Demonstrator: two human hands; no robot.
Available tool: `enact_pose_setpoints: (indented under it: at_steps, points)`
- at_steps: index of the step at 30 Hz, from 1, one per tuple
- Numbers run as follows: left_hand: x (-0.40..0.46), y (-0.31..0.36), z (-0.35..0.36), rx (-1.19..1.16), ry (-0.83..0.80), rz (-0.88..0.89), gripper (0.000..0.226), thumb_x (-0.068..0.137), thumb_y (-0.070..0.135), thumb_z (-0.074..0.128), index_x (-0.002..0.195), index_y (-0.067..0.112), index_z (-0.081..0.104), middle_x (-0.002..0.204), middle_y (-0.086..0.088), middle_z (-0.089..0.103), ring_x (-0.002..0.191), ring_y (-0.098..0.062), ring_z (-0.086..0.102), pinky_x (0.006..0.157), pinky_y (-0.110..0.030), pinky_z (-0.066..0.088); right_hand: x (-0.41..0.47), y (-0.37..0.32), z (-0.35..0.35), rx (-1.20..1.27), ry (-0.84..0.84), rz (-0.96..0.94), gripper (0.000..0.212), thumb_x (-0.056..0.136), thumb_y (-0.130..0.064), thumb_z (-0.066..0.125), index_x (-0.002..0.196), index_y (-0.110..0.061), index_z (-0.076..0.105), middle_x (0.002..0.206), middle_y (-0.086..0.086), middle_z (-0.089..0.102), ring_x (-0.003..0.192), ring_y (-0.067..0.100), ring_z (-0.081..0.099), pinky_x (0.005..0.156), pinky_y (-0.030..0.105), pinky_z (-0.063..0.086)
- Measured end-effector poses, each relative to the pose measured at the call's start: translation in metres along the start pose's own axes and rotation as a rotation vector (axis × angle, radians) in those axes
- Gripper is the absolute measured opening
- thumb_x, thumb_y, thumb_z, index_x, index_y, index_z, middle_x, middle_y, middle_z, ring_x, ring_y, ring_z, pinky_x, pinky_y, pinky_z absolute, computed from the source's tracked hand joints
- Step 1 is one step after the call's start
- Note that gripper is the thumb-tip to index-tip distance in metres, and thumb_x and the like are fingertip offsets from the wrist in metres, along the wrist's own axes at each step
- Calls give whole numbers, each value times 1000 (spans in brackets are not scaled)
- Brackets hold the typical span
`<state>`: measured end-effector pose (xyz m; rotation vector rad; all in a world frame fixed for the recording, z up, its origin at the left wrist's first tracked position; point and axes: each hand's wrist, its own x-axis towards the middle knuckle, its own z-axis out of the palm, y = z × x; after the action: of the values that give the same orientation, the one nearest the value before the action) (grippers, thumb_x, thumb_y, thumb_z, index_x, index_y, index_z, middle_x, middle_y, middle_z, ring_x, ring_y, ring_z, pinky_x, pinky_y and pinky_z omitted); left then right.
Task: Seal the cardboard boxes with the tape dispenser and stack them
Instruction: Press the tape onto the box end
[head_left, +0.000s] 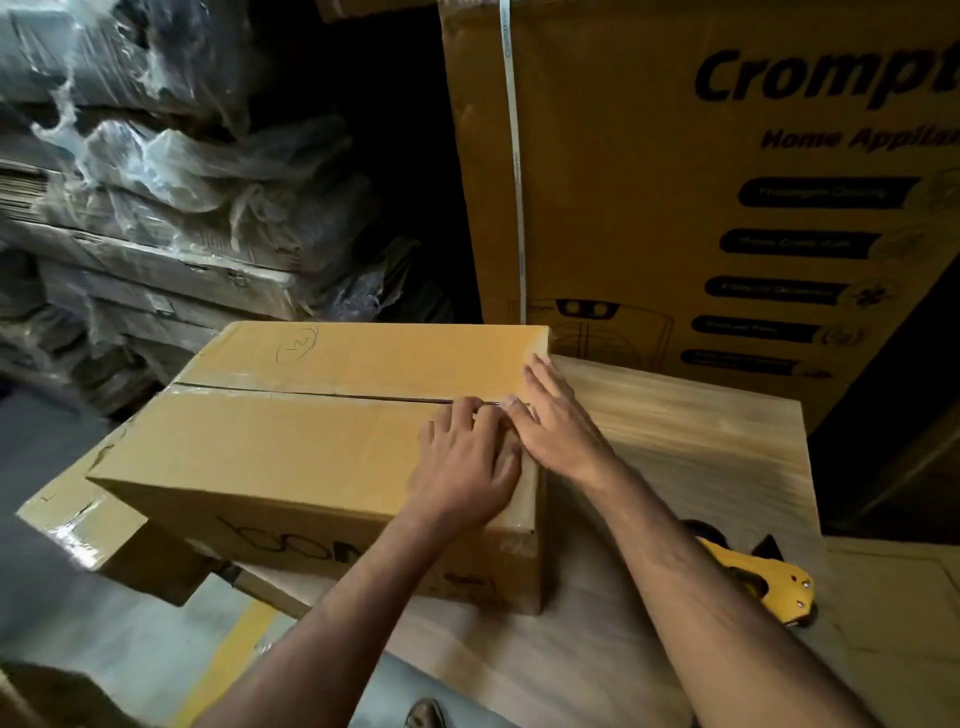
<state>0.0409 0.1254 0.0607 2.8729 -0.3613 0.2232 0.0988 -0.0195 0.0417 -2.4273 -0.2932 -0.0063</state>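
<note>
A long brown cardboard box (291, 441) lies on a wooden table (691, 441), its two top flaps closed with a dark seam running left to right. My left hand (467, 462) lies flat on the near flap at the box's right end, fingers reaching the seam. My right hand (556, 415) presses flat beside it, across the seam at the right edge. The yellow tape dispenser (763, 582) lies on the table to the right of my right forearm, held by neither hand.
A second cardboard box (78, 525) sits lower at the left, under the long box's end. A tall printed appliance carton (701, 182) stands behind the table. Plastic-wrapped stacks (156, 182) fill the left background. The grey floor (130, 660) has a yellow line.
</note>
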Motion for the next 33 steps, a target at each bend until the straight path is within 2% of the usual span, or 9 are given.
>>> enact_pose_setpoints:
  at_steps: [5, 12, 17, 20, 23, 25, 27, 31, 33]
  points:
    - [2, -6, -3, 7, -24, 60, 42, 93, 50, 36, 125, 24, 43, 133, -3, 38, 118, -23, 36, 102, -42, 32, 67, -6, -7, 42, -35, 173, 82, 99, -54, 43, 158, -12, 4, 165, 8, -15, 153, 25, -12, 122, 42, 7]
    - [3, -12, -4, 5, -9, 157, 56, 88, 68, 34, 124, 26, 43, 126, 0, 38, 110, -17, 34, 94, -39, 33, 105, -4, -15, -99, -34, 278, 75, 96, -60, 42, 157, -21, 19, 162, 6, 16, 142, 36, 31, 108, 47, 38]
    - [5, -14, -3, -12, -5, 142, 56, 85, 72, 35, 121, 29, 41, 127, 2, 37, 113, -16, 33, 96, -39, 35, 78, -10, -1, -22, 32, 264, 73, 99, -51, 44, 158, -22, 12, 166, 1, -14, 153, 29, 4, 116, 47, 29]
    - [5, -14, -3, -11, 1, 149, 57, 85, 71, 36, 120, 27, 44, 127, 2, 39, 113, -16, 35, 98, -41, 37, 42, -14, 12, 61, 88, 190, 62, 103, -40, 44, 157, -19, 23, 166, 0, -11, 153, 24, 2, 119, 42, 23]
    - [2, -8, -1, 29, -1, 120, 72, 83, 77, 29, 129, 23, 43, 133, -1, 39, 118, -19, 35, 100, -41, 36, 21, -14, 15, 155, 118, 151, 53, 105, -35, 40, 155, -20, 29, 167, -3, -4, 153, 20, 2, 120, 42, 20]
    - [-2, 1, -2, 68, -62, 67, 91, 79, 83, 21, 142, 19, 35, 145, -5, 33, 130, -23, 30, 108, -42, 29, 24, -13, 9, 103, 84, 160, 54, 104, -38, 39, 155, -24, 28, 167, -5, -2, 153, 21, 3, 120, 47, 20]
    - [-9, 12, -1, 71, -159, 8, 104, 74, 82, 14, 152, 15, 19, 158, -9, 18, 144, -28, 15, 118, -46, 14, 39, -11, 1, -110, 33, 157, 55, 102, -43, 36, 154, -28, 27, 167, -1, 2, 153, 24, 2, 120, 52, 16]
    - [-19, 28, 0, 101, -262, -52, 96, 83, 68, 24, 158, 16, -6, 165, -11, -15, 151, -29, -16, 118, -45, -13, 84, -13, -15, -409, -30, 80, 56, 102, -47, 29, 154, -25, 26, 166, 9, 8, 152, 30, 0, 119, 59, 4]
    - [-19, 29, -2, 100, -286, -44, 93, 90, 61, 37, 157, 16, -9, 164, -12, -17, 150, -29, -19, 117, -45, -15, 97, -11, -21, -391, -106, 95, 59, 102, -51, 25, 156, -27, 21, 165, 8, 13, 151, 29, 7, 118, 56, 14]
